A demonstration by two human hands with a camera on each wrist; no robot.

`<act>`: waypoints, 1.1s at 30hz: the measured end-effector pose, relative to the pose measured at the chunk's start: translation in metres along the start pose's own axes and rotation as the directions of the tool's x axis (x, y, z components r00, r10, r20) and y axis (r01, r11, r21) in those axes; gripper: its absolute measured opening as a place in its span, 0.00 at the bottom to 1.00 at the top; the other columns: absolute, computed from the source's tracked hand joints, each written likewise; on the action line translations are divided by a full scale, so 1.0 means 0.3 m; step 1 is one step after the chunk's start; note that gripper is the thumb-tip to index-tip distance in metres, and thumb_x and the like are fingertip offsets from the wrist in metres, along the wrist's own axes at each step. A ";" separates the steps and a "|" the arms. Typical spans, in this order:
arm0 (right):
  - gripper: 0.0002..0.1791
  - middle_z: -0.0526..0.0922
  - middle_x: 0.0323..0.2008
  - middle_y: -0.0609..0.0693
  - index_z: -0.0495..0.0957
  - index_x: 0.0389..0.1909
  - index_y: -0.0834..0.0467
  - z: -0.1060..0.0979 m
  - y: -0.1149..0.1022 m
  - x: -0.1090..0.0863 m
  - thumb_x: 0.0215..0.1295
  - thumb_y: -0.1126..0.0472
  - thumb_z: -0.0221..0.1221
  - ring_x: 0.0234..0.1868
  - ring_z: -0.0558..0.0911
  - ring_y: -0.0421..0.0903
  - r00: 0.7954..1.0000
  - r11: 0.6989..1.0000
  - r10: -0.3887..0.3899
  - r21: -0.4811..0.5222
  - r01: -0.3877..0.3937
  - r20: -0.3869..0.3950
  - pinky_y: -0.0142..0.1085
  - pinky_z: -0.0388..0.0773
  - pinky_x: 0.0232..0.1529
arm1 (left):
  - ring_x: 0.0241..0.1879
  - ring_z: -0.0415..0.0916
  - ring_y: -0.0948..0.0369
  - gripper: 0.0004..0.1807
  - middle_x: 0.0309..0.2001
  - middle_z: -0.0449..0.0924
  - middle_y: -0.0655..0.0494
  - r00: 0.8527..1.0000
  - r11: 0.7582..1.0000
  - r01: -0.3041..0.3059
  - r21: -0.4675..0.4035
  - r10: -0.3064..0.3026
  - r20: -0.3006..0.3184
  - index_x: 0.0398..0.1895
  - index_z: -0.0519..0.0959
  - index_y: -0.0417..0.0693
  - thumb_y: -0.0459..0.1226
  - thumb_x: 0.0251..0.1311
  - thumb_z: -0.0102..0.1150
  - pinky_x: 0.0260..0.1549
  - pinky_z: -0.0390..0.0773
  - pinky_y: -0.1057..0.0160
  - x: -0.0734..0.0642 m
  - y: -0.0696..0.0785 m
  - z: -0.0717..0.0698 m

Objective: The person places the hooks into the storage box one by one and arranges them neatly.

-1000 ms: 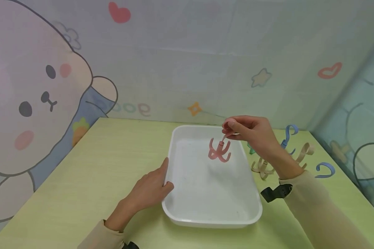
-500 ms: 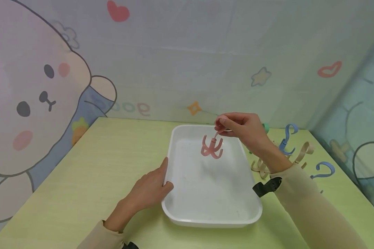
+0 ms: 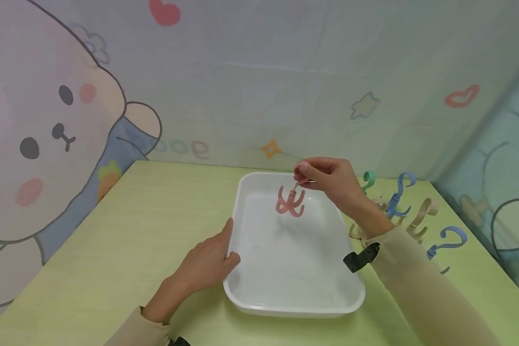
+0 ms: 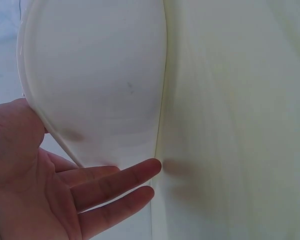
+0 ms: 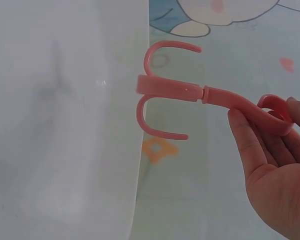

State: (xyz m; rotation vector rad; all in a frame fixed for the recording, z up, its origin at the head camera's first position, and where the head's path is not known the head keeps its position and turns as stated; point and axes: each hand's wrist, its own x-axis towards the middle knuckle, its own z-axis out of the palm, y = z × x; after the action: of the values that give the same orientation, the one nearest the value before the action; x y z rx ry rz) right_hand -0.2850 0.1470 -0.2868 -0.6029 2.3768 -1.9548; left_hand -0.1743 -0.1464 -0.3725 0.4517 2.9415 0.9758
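With thumb and fingers my right hand (image 3: 335,182) pinches the curled top of a pink swivel hook hanger (image 3: 291,204). Its several upturned prongs hang over the far half of a white tray (image 3: 294,274), apart from the tray floor. The right wrist view shows the whole pink hanger (image 5: 170,89), curled end against the fingers. My left hand (image 3: 207,262) holds the tray's left rim, thumb over the edge. In the left wrist view, the left hand's fingers (image 4: 115,185) lie along the outside of the tray wall, some tips near the table; the thumb tip is hidden.
Right of the tray lie several similar hangers: a green one (image 3: 369,179), a blue one (image 3: 392,205), a beige one (image 3: 426,211) and another blue one (image 3: 454,235). The right forearm partly covers them. A printed cloth (image 3: 242,96) hangs behind the table (image 3: 173,202).
My right hand has moved left with the pink hanger, further over the tray, and slowed. More of the hangers on the right show now. The left hand stays on the rim.
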 end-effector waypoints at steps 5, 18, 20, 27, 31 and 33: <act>0.21 0.89 0.44 0.51 0.83 0.58 0.68 0.021 0.005 0.016 0.74 0.56 0.64 0.46 0.88 0.46 1.000 1.000 0.003 -0.020 -0.003 0.006 0.37 0.85 0.52 | 0.44 0.82 0.59 0.45 0.66 0.80 0.46 1.000 1.000 -0.004 0.001 0.004 -0.003 0.85 0.50 0.40 0.38 0.64 0.48 0.36 0.77 0.58 -0.006 -0.004 -0.005; 0.20 0.88 0.43 0.51 0.83 0.59 0.67 0.055 0.019 0.042 0.75 0.57 0.64 0.44 0.87 0.45 1.000 0.999 0.015 -0.032 -0.015 0.003 0.36 0.85 0.52 | 0.45 0.82 0.57 0.45 0.69 0.78 0.43 1.000 1.000 -0.005 -0.003 0.005 -0.010 0.85 0.51 0.36 0.38 0.65 0.49 0.39 0.79 0.57 -0.007 -0.001 -0.001; 0.20 0.88 0.43 0.51 0.83 0.59 0.67 0.059 0.025 0.047 0.75 0.57 0.64 0.44 0.87 0.45 1.000 0.999 0.016 -0.028 -0.016 0.004 0.36 0.85 0.52 | 0.45 0.82 0.57 0.45 0.68 0.78 0.43 1.000 1.000 -0.001 -0.004 0.001 -0.010 0.85 0.51 0.37 0.38 0.64 0.49 0.38 0.78 0.57 -0.007 0.000 0.000; 0.20 0.87 0.45 0.54 0.83 0.58 0.66 0.073 0.044 0.063 0.74 0.57 0.64 0.45 0.87 0.48 1.000 0.999 0.029 -0.024 -0.029 0.006 0.38 0.85 0.54 | 0.46 0.83 0.56 0.45 0.68 0.78 0.43 1.000 1.000 -0.006 -0.006 0.006 -0.011 0.85 0.51 0.37 0.38 0.63 0.49 0.39 0.79 0.56 -0.009 0.006 -0.005; 0.20 0.87 0.45 0.55 0.83 0.59 0.67 0.085 0.054 0.073 0.74 0.57 0.64 0.46 0.87 0.49 0.999 0.999 0.042 -0.019 -0.042 0.006 0.39 0.85 0.55 | 0.47 0.83 0.56 0.45 0.68 0.78 0.43 1.000 1.000 -0.007 -0.009 0.007 -0.009 0.85 0.51 0.37 0.38 0.64 0.49 0.39 0.79 0.55 -0.013 0.005 -0.008; 0.20 0.87 0.45 0.54 0.83 0.58 0.67 0.093 0.059 0.077 0.74 0.57 0.64 0.47 0.86 0.50 0.999 0.999 0.045 -0.008 -0.045 0.009 0.39 0.84 0.55 | 0.47 0.83 0.56 0.45 0.68 0.78 0.43 1.000 1.000 -0.006 -0.010 0.006 -0.009 0.85 0.51 0.37 0.38 0.64 0.49 0.39 0.79 0.55 -0.015 0.004 -0.009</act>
State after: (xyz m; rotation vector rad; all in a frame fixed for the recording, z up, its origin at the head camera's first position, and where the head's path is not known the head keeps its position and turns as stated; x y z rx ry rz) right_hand -0.3048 0.1165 -0.3044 -0.5519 2.3726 -1.9213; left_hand -0.1699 -0.1482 -0.3700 0.4576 2.9433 0.9955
